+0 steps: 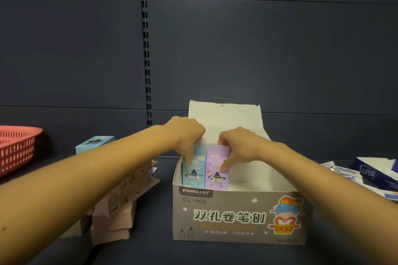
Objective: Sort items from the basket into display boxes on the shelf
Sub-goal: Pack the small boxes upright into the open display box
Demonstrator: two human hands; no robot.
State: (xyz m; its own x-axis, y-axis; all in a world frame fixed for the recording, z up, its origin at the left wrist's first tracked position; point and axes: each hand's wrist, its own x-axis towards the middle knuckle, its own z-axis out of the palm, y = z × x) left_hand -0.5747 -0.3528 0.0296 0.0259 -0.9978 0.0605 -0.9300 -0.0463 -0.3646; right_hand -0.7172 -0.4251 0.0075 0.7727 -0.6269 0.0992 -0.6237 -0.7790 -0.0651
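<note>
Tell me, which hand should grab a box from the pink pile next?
Probably the left hand: the pink pile lies on its side. The right hand would have to cross over.

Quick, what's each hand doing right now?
The left hand grips the blue sharpener box.
The right hand grips the purple sharpener box.

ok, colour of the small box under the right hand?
Purple box, dark star on front, in the right hand, beside the blue box. Head view.
</note>
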